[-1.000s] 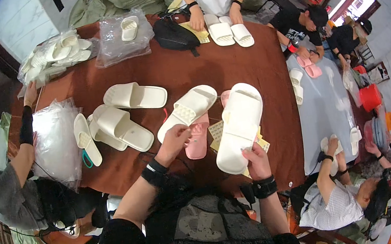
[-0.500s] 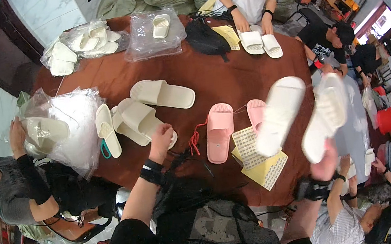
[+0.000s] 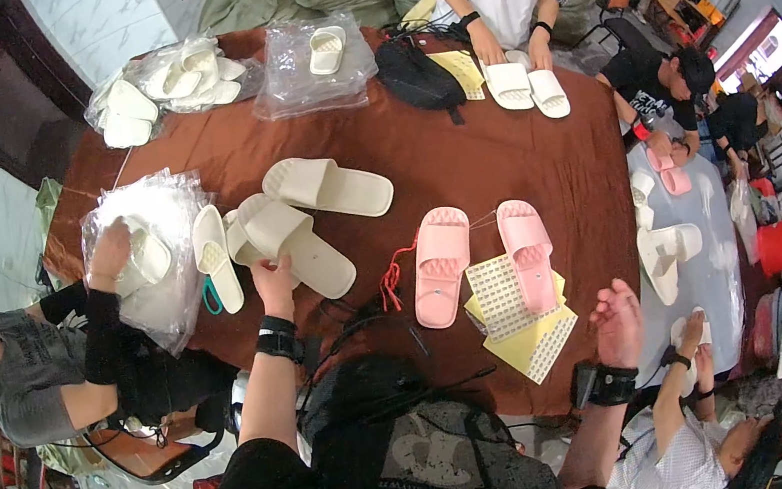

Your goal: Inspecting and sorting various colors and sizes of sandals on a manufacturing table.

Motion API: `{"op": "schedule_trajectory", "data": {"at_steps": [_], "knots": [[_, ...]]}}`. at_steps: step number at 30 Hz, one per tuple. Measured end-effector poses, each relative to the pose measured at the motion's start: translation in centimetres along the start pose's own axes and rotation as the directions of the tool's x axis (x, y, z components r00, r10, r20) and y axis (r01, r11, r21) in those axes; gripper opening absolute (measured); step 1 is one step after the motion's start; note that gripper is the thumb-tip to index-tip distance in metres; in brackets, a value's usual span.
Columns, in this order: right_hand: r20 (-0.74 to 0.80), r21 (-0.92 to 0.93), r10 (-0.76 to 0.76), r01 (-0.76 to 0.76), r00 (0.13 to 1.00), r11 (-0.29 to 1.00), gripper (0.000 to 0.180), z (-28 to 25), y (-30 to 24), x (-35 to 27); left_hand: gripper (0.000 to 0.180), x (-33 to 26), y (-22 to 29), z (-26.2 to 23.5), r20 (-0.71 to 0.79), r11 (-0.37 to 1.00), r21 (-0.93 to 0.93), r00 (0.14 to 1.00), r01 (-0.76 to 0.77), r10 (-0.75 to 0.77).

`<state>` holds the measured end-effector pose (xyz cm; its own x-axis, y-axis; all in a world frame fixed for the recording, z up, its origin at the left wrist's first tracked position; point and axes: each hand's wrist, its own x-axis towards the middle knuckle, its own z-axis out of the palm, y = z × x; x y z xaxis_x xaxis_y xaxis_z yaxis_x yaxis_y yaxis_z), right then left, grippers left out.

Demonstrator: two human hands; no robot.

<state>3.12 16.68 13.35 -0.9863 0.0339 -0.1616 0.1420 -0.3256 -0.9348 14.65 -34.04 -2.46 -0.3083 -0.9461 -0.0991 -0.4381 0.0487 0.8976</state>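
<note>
Fingers of the left hand (image 3: pixel 273 278) are laid on a cream slipper (image 3: pixel 295 242); the right hand (image 3: pixel 618 321) is held empty, fingers loosely spread, beside yellow sheets (image 3: pixel 537 344).

Lower centre of frame: a black short-sleeved top is worn, with a faded pale graphic printed across the chest area; its lettering is too distorted to be made out. Both forearms are left bare below the sleeves.

Left hand (image 3: pixel 273 277), left of centre: a black wrist strap is seen just below it, broad, with a small pale mark on its face.

Right hand (image 3: pixel 618 322), lower right: a similar black band is worn at the wrist, with a boxy black unit attached on its left side.

Thin black cables are seen running across the chest area between the two arms. No gloves or rings are discernible.
</note>
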Motion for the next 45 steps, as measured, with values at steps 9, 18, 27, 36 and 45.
{"op": "schedule_trajectory", "data": {"at_steps": [9,18,27,36,45], "knots": [[0.016,-0.136,0.074,-0.071,0.997,0.988,0.016,0.1,3.3,-2.9,0.034,1.2,1.7,0.4,0.211,0.974,-0.176,0.972,0.144,-0.106],[-0.044,-0.153,0.096,-0.102,0.994,0.983,0.016,-1.0,3.9,-3.8,0.022,-3.0,10.9,-1.3,0.246,0.879,-0.475,0.953,-0.042,0.179],[0.095,-0.308,0.196,-0.158,0.976,0.938,0.021,1.7,5.2,-3.9,0.021,-10.5,19.8,-1.0,0.546,0.787,-0.594,0.802,0.166,0.243],[0.35,-0.142,0.248,-0.21,0.903,0.967,0.05,5.5,8.5,-3.6,0.03,-17.7,21.9,1.7,0.874,0.655,-0.478,0.39,0.585,0.29],[0.224,0.193,0.347,-0.391,0.911,0.9,0.032,4.7,9.2,-4.4,0.034,-17.4,17.9,6.4,0.923,0.724,-0.363,0.336,0.587,0.19]]}}
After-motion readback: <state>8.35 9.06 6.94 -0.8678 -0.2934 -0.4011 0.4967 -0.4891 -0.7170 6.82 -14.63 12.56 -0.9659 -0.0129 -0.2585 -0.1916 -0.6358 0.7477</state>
